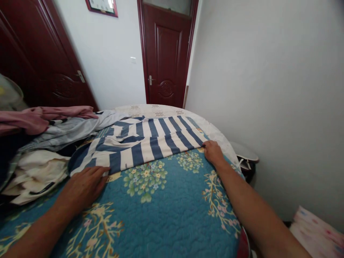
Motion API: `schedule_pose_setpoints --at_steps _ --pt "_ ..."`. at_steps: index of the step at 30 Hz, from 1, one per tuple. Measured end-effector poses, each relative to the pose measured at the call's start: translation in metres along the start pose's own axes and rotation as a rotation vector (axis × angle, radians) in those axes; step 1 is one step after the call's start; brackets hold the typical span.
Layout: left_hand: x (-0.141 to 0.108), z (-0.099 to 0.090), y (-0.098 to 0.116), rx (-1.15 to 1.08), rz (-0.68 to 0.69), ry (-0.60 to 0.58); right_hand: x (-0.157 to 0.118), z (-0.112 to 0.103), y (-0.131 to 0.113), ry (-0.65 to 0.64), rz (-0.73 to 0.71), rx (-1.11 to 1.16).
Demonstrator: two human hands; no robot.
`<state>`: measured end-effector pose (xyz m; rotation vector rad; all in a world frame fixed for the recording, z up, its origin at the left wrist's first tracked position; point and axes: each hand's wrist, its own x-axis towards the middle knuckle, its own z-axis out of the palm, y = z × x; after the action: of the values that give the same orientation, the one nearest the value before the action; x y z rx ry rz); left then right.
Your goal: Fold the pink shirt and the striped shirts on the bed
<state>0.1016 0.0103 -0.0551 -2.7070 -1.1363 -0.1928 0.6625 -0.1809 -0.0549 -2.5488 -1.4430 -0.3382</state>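
A blue-and-white striped garment (158, 138) lies spread on a teal floral quilted cover (166, 200), partly doubled over and wrinkled at its left part. My left hand (88, 182) rests at the garment's near left edge, its fingers bent against the cloth. At the near right corner, my right hand (212, 150) has its fingers closed on the striped cloth. The fingertips of the left hand are partly hidden at the fabric's edge.
Piled clothes stand at the left: a pink one (32, 118), a light grey one (72, 129) and a cream one (37, 173). A patterned pale cloth (158, 109) shows at the far rounded edge. Dark red doors (168, 53) and a white wall (263, 79) lie beyond.
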Motion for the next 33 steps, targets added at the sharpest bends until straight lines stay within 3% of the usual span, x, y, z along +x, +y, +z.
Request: schedule_pose_setpoints --at_steps 5,10,15,19,22,27,33 --pt "-0.006 -0.014 0.007 0.079 -0.064 0.034 -0.005 -0.010 -0.018 -0.041 -0.050 -0.109" --pt "-0.011 -0.032 0.023 0.091 -0.166 0.010 0.001 -0.002 -0.012 -0.082 0.006 -0.067" --pt "-0.010 -0.027 0.029 0.089 -0.270 -0.011 0.017 0.016 0.002 -0.074 0.008 0.002" --pt "-0.009 -0.023 0.028 0.064 -0.379 -0.017 0.016 0.010 0.003 -0.015 0.016 0.026" --pt "-0.013 -0.030 0.027 0.088 -0.398 -0.014 0.003 -0.006 0.002 -0.026 0.070 -0.014" --pt "-0.030 -0.049 0.024 0.121 -0.357 -0.052 -0.035 -0.032 0.006 -0.151 0.109 -0.099" --pt "-0.057 -0.069 0.036 0.061 -0.315 -0.169 -0.082 -0.044 0.010 -0.187 0.109 -0.129"
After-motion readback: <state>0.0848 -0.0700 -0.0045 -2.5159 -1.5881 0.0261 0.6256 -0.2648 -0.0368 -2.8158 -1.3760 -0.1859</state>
